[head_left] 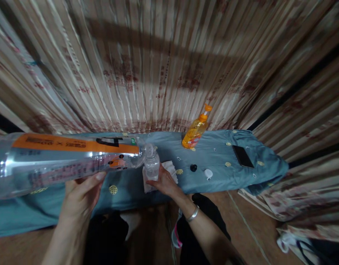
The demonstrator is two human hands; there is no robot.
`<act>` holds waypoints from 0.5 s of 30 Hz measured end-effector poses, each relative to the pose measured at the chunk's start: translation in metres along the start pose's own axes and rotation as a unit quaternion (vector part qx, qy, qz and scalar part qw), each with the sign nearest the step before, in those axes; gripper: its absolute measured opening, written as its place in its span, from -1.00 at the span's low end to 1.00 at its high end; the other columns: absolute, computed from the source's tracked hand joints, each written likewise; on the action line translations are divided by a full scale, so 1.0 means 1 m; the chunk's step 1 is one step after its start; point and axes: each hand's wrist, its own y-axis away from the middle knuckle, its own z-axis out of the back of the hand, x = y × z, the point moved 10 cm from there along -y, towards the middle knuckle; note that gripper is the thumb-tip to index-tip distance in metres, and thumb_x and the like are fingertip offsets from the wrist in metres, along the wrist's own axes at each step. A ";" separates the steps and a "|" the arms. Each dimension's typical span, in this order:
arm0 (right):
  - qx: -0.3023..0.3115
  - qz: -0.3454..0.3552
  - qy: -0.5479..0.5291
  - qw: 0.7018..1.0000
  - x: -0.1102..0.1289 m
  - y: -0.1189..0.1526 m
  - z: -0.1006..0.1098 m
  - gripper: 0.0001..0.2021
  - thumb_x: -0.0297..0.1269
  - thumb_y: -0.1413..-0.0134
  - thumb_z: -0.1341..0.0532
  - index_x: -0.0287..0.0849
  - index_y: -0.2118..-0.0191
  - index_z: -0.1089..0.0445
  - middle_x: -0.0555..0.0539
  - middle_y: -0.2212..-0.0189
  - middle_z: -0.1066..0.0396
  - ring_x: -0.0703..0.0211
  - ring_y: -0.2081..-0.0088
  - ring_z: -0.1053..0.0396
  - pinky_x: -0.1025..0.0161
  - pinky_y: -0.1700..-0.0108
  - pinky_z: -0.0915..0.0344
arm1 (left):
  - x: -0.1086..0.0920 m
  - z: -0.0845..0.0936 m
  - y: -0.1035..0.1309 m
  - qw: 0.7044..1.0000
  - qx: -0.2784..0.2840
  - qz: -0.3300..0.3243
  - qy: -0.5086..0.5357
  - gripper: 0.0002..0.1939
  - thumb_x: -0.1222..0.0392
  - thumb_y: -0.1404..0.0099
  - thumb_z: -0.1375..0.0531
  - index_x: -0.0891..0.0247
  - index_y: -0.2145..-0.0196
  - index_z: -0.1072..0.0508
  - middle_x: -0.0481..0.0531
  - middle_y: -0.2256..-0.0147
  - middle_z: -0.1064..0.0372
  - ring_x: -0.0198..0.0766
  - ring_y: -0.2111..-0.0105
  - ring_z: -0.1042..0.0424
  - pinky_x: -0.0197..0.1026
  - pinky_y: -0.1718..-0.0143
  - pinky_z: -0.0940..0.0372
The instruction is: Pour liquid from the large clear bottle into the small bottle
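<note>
My left hand grips a large clear plastic bottle from below. The bottle has an orange and silver label and is tipped nearly level, its neck pointing right. At its mouth stands a small clear bottle, upright and without a cap. Around the lower part of this small bottle my right hand is closed; a silver bangle is on that wrist. Beneath the small bottle lies a white cloth or tissue. Whether liquid passes between the two mouths I cannot make out.
An orange pump bottle stands toward the back of the blue-covered surface. A black cap, a white cap and a dark phone lie to the right. A striped curtain hangs behind.
</note>
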 end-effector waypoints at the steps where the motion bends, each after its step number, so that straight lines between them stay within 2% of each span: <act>1: 0.000 0.000 0.000 1.000 0.000 0.000 0.000 -0.21 -0.31 0.12 -0.40 -0.11 -0.26 -0.10 -0.15 -0.09 -0.38 -0.05 -0.10 -0.38 0.01 -0.15 -0.29 | -0.001 0.000 0.000 1.000 -0.002 -0.002 -0.001 -0.39 0.38 0.22 -0.42 -0.06 0.16 -0.56 -0.15 0.28 -0.58 -0.15 0.21 -0.53 -0.13 0.10 -0.46; 6: 0.002 0.005 0.000 1.000 0.001 0.000 0.001 -0.23 -0.31 0.13 -0.41 -0.14 -0.23 -0.13 -0.16 -0.08 -0.38 -0.04 -0.09 -0.38 0.04 -0.15 -0.29 | -0.003 -0.001 -0.001 1.000 -0.004 -0.011 -0.010 -0.42 0.36 0.24 -0.42 0.00 0.18 -0.57 -0.13 0.41 -0.55 -0.21 0.34 -0.52 -0.19 0.17 -0.47; 11: 0.006 0.007 -0.005 1.000 0.001 0.000 0.000 -0.27 -0.31 0.13 -0.40 -0.13 -0.20 -0.15 -0.14 -0.06 -0.40 -0.02 -0.06 -0.41 0.07 -0.12 -0.32 | -0.001 -0.002 -0.001 1.000 -0.003 -0.004 -0.002 -0.36 0.37 0.24 -0.43 0.02 0.13 -0.54 -0.11 0.33 -0.58 -0.20 0.31 -0.53 -0.21 0.19 -0.46; 15: 0.002 0.011 -0.013 1.000 0.001 0.000 0.000 -0.26 -0.30 0.12 -0.39 -0.15 -0.21 -0.14 -0.14 -0.06 -0.40 -0.02 -0.07 -0.40 0.07 -0.13 -0.31 | -0.001 -0.001 -0.001 1.000 -0.003 -0.006 0.009 -0.41 0.37 0.25 -0.43 0.08 0.18 -0.55 -0.09 0.30 -0.58 -0.19 0.27 -0.54 -0.19 0.18 -0.48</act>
